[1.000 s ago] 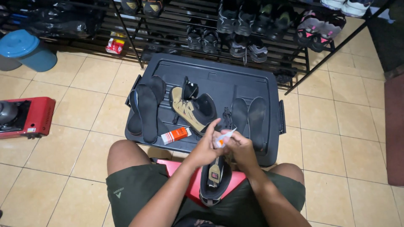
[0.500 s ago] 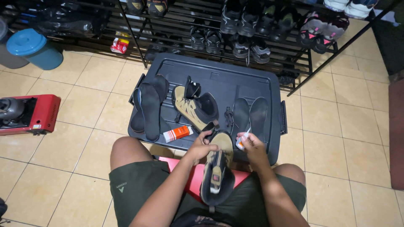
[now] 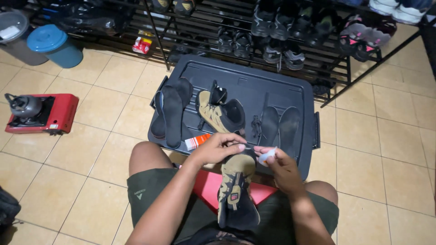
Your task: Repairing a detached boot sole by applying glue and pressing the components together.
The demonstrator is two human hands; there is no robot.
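While the person sits on a red stool [image 3: 210,188] with knees spread over the tiled floor [image 3: 104,149], a tan and black shoe [image 3: 236,190] lies in the lap, its toe pointing away toward a dark plastic lid [image 3: 277,86] that serves as a work surface. The left hand [image 3: 218,147] hovers just above the toe of that shoe, its thumb and forefinger pinched on something thin and small that is too fine to make out. The right hand [image 3: 281,165] sits just beside it, to the right of the shoe, fingers closed around a small white tube [image 3: 267,156] whose tip points toward the left hand. On the lid, the matching shoe [image 3: 220,113] lies on its side near the middle, two dark soles [image 3: 170,111] overlap at the left edge, two dark insoles [image 3: 279,127] lie side by side at the right with a bundle of laces [image 3: 257,127] next to them, and an orange and white box [image 3: 197,141] rests at the near edge, close to the left wrist. Behind the lid a black shoe rack [image 3: 254,27] carries rows of footwear. Far left on the floor stand a red portable stove [image 3: 56,115] with a kettle [image 3: 22,105] and a blue lidded bucket [image 3: 54,45].
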